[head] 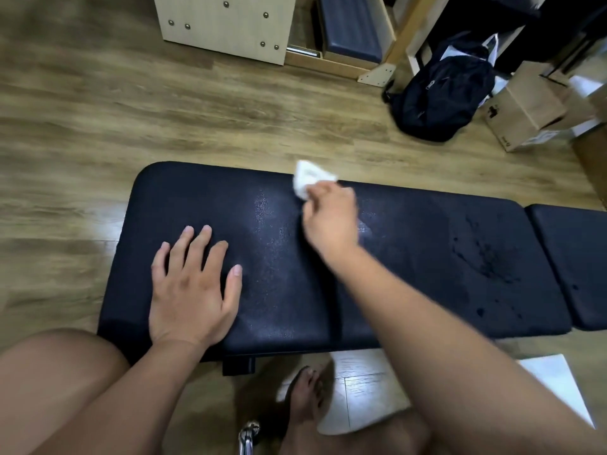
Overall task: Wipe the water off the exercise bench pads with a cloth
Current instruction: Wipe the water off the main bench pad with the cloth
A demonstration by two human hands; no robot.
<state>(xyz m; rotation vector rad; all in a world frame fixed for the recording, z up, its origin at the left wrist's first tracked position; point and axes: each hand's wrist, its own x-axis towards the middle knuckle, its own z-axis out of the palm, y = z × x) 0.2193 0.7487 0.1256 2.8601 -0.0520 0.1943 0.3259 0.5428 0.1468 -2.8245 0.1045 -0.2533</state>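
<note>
The cloth (310, 178) sits bunched at the far edge of the long pad (410, 257), pinched by the right hand (330, 218), fingers curled. So small a wad may smear the water rather than lift it, or slip off the edge. The drops (486, 257) toward the pad's right end lie well apart and could be missed. The left hand (192, 284) rests flat, fingers spread, and may mark the surface.

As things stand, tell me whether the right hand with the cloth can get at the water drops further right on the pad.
Probably yes. The right hand grips the cloth at the far edge of the pad; the water drops lie to its right on the same pad, with nothing between.
</note>
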